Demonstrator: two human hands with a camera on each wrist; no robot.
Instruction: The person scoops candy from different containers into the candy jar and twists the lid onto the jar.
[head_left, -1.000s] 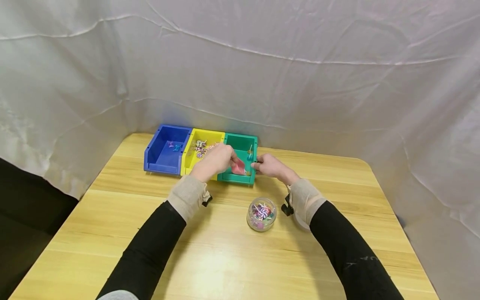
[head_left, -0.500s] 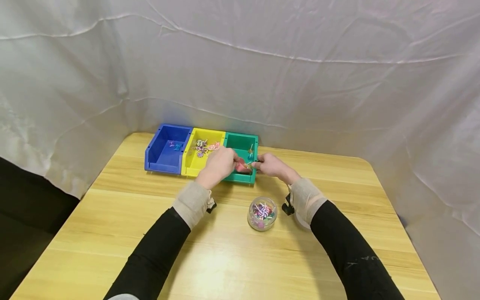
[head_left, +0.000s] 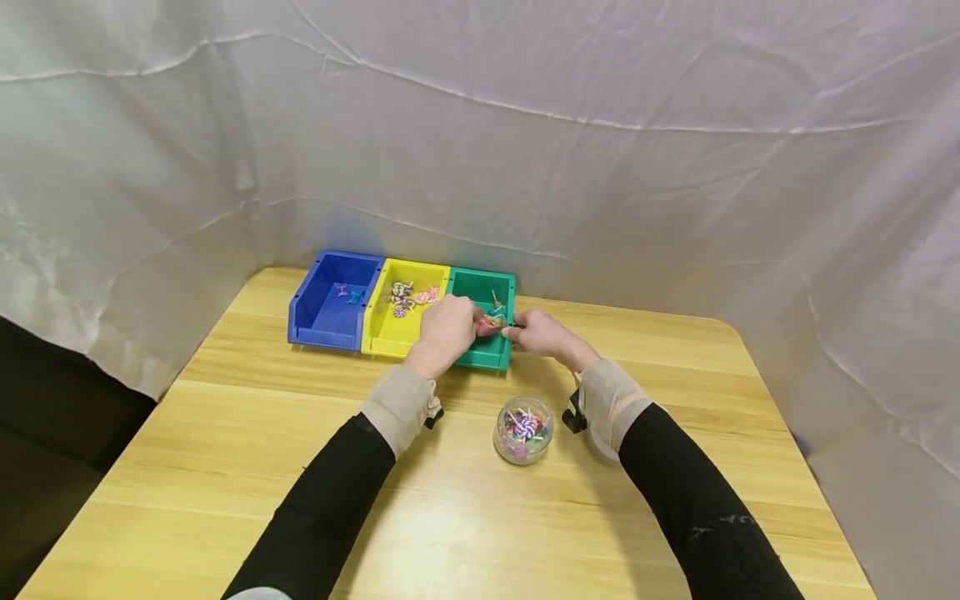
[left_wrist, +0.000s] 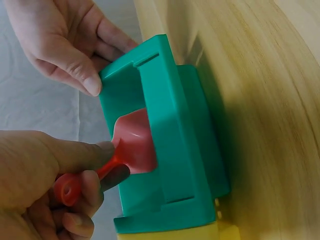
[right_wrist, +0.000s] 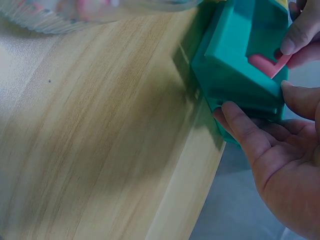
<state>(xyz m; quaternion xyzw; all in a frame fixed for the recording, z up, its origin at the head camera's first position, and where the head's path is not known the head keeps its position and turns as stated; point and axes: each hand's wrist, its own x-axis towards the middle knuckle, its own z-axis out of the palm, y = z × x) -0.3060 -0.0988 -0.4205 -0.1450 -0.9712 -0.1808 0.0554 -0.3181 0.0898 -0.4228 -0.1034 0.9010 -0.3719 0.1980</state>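
Note:
In my left hand (head_left: 448,329) is the thin handle of a small red scoop (left_wrist: 136,142), pinched between thumb and fingers. The scoop's blade is inside the green bin (head_left: 483,358), with small colourful lollipop-like pieces (head_left: 495,312) at it; whether they lie in it or behind it is hard to tell. My right hand (head_left: 546,335) holds the bin's right side wall, thumb at the rim and fingers against the outside, as the right wrist view shows. The left wrist view shows the bin from its front, with the pieces hidden.
A yellow bin (head_left: 390,345) with swirl lollipop pieces (head_left: 402,298) and a blue bin (head_left: 326,336) with a few small pieces adjoin on the left. Nearer stands a glass jar (head_left: 522,450) of similar pieces; a clear round object (head_left: 602,448) lies partly under the right forearm.
My left hand has moved right, and the scoop has gone from the green bin's front toward its right wall, up to the colourful pieces. The right hand has stayed at the wall.

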